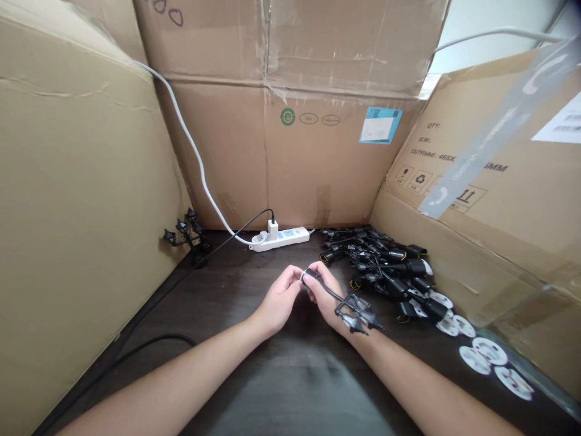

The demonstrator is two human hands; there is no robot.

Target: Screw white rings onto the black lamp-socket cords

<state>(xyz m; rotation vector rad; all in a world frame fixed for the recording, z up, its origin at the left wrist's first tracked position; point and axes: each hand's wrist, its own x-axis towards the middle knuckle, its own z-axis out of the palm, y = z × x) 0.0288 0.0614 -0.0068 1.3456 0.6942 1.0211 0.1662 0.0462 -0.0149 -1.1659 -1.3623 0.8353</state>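
Our left hand (278, 301) and right hand (327, 298) pinch together the end of a black cable (333, 292). Its branched end (356, 312) lies over the right wrist (348, 335), at four o'clock from the hands; the long axis runs from ten to four.

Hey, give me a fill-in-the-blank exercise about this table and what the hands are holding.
The left hand and right hand hold a black cord, and its forked end lies on the ____ hand.
A charger is plugged into a white ____ on the table.
The round discs beside the heap of black connectors are ____.
Missing words: right; power strip; white.
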